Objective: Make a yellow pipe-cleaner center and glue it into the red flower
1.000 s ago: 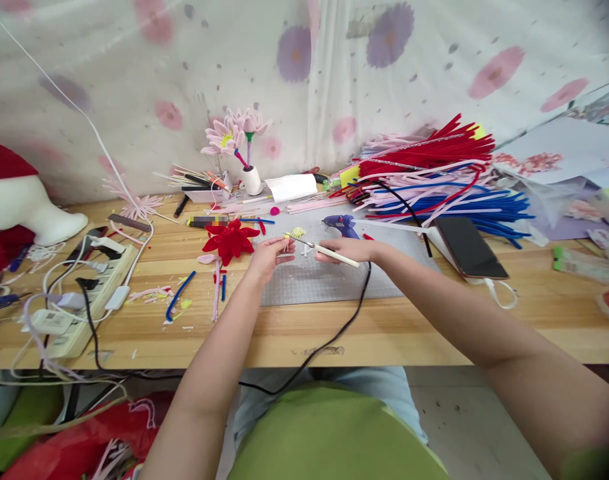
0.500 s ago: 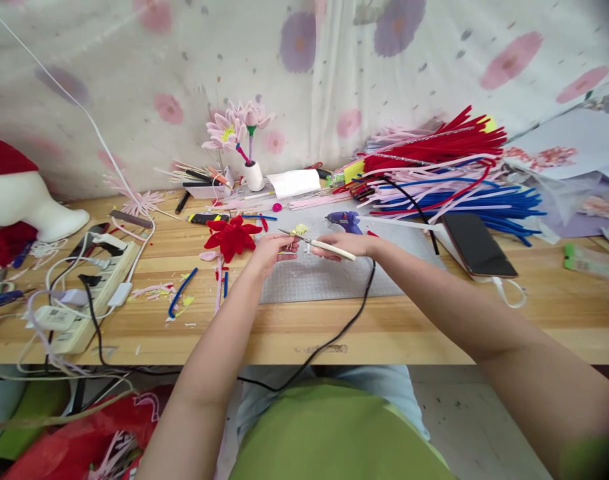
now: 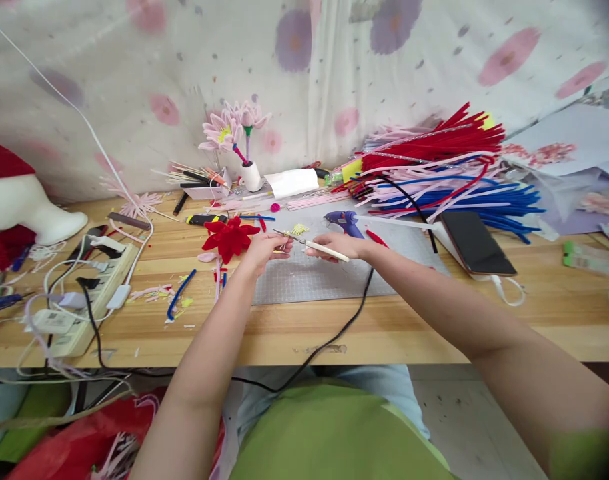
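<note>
One pair of scissors (image 3: pixel 329 251), smooth white handles and slim metal blades, is gripped in my right fingers (image 3: pixel 324 239). My left fingers (image 3: pixel 278 244) pinch a tiny yellowish piece (image 3: pixel 287 234) beside the blades; just beyond them lies a fringed yellow tuft (image 3: pixel 299 229).

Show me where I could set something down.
Bare tabletop lies right, between the white cable, the plastic packet and the near edge. Grey mat is mostly bare between the right hand and the mat's near edge, left of the black cord. Crowded: behind, by heaped fuzzy sticks; left, around the power strip.
</note>
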### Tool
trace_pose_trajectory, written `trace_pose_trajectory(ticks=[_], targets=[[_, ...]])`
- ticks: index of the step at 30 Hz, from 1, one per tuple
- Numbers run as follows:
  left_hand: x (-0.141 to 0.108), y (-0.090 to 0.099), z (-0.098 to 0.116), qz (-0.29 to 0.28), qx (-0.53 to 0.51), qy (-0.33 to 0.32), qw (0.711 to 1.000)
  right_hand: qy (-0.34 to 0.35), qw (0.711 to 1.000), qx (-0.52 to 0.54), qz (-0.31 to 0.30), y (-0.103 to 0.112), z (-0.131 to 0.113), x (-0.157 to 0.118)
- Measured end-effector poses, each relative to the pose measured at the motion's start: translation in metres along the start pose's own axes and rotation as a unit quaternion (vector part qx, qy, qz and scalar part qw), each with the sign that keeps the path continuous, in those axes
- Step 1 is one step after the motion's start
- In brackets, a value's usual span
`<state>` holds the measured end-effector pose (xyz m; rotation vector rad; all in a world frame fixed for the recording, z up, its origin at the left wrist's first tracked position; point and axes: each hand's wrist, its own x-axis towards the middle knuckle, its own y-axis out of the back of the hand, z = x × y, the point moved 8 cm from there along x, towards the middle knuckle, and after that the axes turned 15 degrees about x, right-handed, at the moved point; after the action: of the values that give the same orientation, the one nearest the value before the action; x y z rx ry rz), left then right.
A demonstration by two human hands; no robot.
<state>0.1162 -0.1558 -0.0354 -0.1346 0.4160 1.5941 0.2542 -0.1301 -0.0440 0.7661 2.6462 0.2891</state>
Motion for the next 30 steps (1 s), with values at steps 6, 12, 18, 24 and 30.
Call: trace_pose_trajectory(ticks=[6,12,18,24,30], targets=[[0.001,0.002,-0.002,-0.013,0.018,0.009,1.000,-0.007,1.000,0.000,0.002,0.002,0.005,0.001],[0.001,0.007,0.000,-0.024,0.059,0.009,0.998,0.014,0.999,0.018,-0.034,-0.004,0.008,0.004],[0.002,0.014,-0.001,-0.027,0.096,0.010,0.995,0.048,0.996,-0.035,-0.064,-0.011,-0.003,0.001],[0.003,0.013,0.000,-0.052,0.123,0.011,0.991,0.037,0.996,-0.050,-0.068,-0.012,-0.006,0.000],[0.003,0.014,0.001,-0.051,0.106,0.002,0.993,0.012,0.999,-0.027,-0.037,-0.008,-0.005,0.001]])
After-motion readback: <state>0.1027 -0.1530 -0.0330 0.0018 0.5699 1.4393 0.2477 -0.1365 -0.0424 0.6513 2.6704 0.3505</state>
